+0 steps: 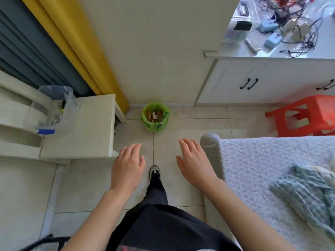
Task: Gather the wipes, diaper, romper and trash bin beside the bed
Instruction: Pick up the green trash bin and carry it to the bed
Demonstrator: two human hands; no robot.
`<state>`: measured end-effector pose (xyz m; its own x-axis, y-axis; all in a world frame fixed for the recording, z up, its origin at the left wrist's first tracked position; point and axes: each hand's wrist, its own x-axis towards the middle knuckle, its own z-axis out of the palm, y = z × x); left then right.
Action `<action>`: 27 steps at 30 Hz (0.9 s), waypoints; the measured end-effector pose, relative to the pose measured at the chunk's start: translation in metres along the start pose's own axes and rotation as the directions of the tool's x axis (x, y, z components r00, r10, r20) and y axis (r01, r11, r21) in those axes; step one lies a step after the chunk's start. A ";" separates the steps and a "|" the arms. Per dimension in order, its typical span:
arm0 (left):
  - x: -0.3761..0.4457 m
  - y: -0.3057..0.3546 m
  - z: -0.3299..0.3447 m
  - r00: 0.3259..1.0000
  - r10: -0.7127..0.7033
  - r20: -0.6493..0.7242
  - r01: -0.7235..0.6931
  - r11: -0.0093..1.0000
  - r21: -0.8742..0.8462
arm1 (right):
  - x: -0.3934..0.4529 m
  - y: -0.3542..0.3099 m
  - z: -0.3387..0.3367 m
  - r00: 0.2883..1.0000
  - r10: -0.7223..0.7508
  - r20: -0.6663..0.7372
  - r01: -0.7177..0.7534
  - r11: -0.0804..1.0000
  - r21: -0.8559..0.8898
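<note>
The trash bin (155, 116), lined with a green bag and holding scraps, stands on the tiled floor (199, 122) by the wall, ahead of both hands and well apart from them. The left hand (126, 169) and right hand (196, 163) hover palm-down over the floor, fingers relaxed and slightly spread, holding nothing. The bed (262, 169) lies just right of the right hand; the crumpled green checked cloth (308, 192) on it may be the romper.

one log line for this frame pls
hands: left open, right open, both empty | bin: on floor by wall, green liner, untouched | bed: at right, checked cloth on it
</note>
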<state>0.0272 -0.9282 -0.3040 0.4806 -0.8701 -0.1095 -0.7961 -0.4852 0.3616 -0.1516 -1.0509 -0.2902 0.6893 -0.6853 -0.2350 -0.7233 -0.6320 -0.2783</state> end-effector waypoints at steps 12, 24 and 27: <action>0.197 -0.046 0.020 0.997 0.051 0.056 -0.053 0.998 0.041 | 0.197 0.010 0.001 0.997 0.012 0.074 -0.014 1.000 0.020; 0.340 -0.107 0.186 0.983 -0.125 0.131 0.137 0.987 -0.087 | 0.357 0.089 0.137 0.982 0.068 0.179 -0.078 0.996 0.047; 0.365 -0.129 0.244 0.961 -0.218 0.169 0.240 0.963 -0.125 | 0.394 0.112 0.189 0.969 0.076 0.233 -0.089 0.995 0.044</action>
<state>0.2160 -1.2044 -0.6165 0.5728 -0.7455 -0.3407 -0.6050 -0.6650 0.4378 0.0466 -1.3232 -0.5897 0.6229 -0.6283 -0.4662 -0.7791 -0.5521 -0.2970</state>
